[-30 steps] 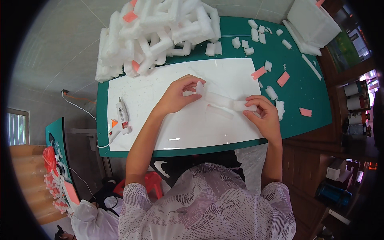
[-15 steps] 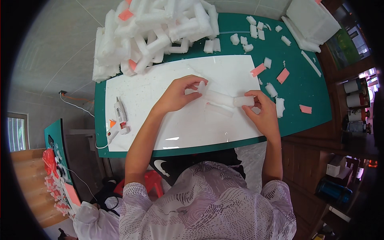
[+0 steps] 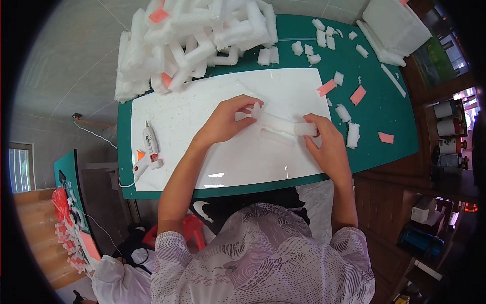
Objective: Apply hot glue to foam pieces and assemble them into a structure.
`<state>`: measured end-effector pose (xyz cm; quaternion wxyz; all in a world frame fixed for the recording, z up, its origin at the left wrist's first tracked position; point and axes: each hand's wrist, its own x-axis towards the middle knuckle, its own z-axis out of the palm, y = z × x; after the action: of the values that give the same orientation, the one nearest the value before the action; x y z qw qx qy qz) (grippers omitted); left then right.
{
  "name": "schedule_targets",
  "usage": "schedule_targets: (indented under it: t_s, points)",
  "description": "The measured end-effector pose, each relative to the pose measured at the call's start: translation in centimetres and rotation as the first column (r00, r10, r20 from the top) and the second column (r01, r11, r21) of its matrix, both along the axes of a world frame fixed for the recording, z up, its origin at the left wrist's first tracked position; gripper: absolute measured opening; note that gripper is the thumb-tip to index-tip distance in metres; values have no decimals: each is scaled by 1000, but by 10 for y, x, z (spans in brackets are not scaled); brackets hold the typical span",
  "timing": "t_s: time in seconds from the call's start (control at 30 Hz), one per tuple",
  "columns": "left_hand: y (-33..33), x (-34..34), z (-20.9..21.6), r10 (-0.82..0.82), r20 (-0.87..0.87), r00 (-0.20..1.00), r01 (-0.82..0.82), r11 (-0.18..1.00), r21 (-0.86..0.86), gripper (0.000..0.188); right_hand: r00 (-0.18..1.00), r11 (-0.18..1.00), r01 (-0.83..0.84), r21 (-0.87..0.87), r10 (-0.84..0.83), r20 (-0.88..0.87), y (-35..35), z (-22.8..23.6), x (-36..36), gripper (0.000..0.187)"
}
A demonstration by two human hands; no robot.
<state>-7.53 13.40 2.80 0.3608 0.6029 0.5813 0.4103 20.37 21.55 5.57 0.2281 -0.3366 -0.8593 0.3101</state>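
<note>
A white foam strip (image 3: pixel 277 123) is held just above the white board (image 3: pixel 243 167) on the table. At its left end my left hand (image 3: pixel 228 120) pinches a small upright foam piece (image 3: pixel 256 110). My right hand (image 3: pixel 330 149) has its thumb and fingers closed about a short white foam block (image 3: pixel 305 128) at the strip's right end. Block and strip appear to touch; whether they are joined I cannot tell. Below the strip lies a pale reflection on the glossy board.
A white glue gun (image 3: pixel 151 144) with a cord lies on the board's left side. Stacked white foam pieces (image 3: pixel 192 55) rise at the back left. Scattered white and pink foam offcuts (image 3: pixel 358 95) cover the right of the green table (image 3: pixel 374 147). Another person's sleeve (image 3: pixel 119 278) shows lower left.
My right hand has shifted slightly left with the short foam block, and its fingers lie further over the block's right end. My left hand stays nearly in place.
</note>
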Motion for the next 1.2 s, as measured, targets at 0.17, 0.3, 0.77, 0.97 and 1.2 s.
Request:
schedule_targets:
  t_s: [0.17,0.3,0.77,0.97,1.2]
  points:
    - [0,1,0,5,-8,1000,-5,1000,9,42,999,999,1,44,-3,45,-4,0,-4,41]
    - [0,1,0,0,-4,1000,0,1000,18,42,998,998,-8,68,4,55,-2,-3,-7,43]
    - [-3,2,-1,15,-11,1000,-15,1000,-6,42,999,998,36,45,-35,-13,-2,-27,-7,42]
    - [-2,1,-2,16,-33,999,-16,1000,24,40,1000,986,12,167,-11,-7,-3,-28,-6,44]
    - [-3,1,-3,6,-15,1000,-6,999,41,42,1000,989,16,149,-19,19,-3,-25,-5,45]
